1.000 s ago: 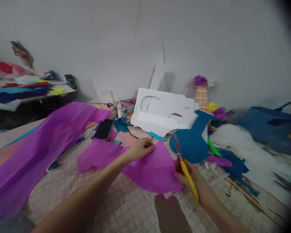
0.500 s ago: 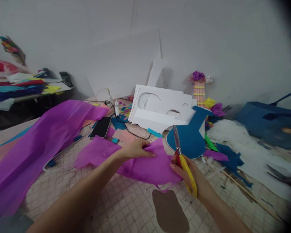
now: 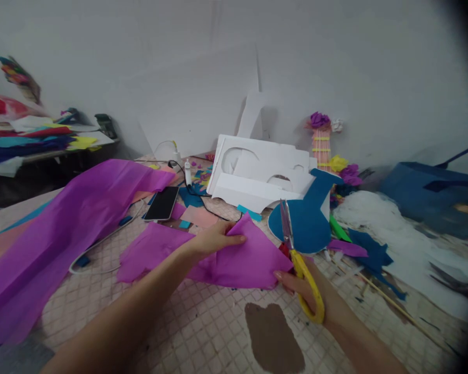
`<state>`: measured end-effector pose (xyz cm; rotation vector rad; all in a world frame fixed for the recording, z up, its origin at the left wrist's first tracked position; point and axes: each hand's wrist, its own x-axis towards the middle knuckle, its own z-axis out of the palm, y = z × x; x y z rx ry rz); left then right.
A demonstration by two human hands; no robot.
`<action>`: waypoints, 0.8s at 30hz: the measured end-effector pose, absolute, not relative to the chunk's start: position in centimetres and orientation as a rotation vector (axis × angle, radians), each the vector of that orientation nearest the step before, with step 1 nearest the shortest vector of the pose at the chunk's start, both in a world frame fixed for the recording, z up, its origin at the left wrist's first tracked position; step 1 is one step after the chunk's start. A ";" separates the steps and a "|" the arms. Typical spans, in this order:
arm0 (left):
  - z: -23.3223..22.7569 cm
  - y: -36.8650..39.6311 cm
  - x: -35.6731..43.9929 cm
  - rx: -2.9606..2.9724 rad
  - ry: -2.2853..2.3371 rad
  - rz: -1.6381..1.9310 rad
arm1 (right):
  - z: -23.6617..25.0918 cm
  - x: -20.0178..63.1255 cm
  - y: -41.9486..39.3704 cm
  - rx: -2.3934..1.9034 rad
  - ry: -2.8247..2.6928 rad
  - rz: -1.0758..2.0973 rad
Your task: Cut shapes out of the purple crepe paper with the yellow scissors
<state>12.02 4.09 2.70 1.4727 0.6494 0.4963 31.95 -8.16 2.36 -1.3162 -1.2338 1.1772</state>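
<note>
My left hand [image 3: 214,239] pinches a sheet of purple crepe paper [image 3: 253,259] between thumb and fingers near its upper edge. The sheet stretches from a loose part at the left across to my right hand [image 3: 302,285]. That hand holds scissors [image 3: 308,283] with yellow and red handles, their blades pointing up and away from me. Its fingertips also pinch the right lower corner of the paper. Just beyond the blades lies a blue round-bottomed flask-like cutout [image 3: 300,223] with a neck. A brown cardboard piece [image 3: 275,337] lies on the table nearer to me.
A larger purple sheet [image 3: 74,223] drapes over the left side, near a phone [image 3: 161,203] and a white cable [image 3: 97,272]. White cardboard cutouts [image 3: 257,176] lean at the back. On the right are white fibre [image 3: 368,218], a thin stick [image 3: 401,309] and a dark cutting tool [image 3: 452,283].
The held paper has been turned and pulled flatter, with its top corner now near my left fingers. A thin dangling strip below it is no longer visible. The scissors have shifted slightly right.
</note>
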 end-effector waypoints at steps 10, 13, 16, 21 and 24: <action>2.5 3.1 13.2 1.481 0.721 0.539 | 1.5 32.0 -8.1 -1.334 -1.248 1.109; 2.5 2.8 13.2 1.326 0.678 0.462 | 1.2 31.9 -8.1 -1.327 -1.270 1.119; 2.5 2.7 13.2 1.276 0.670 0.427 | 1.0 31.8 -8.1 -1.322 -1.283 1.129; 2.5 2.7 13.1 1.226 0.657 0.402 | 1.0 31.8 -8.1 -1.283 -1.306 1.156; 2.3 2.7 13.0 1.185 0.674 0.431 | 1.4 31.8 -8.0 -1.274 -1.317 1.153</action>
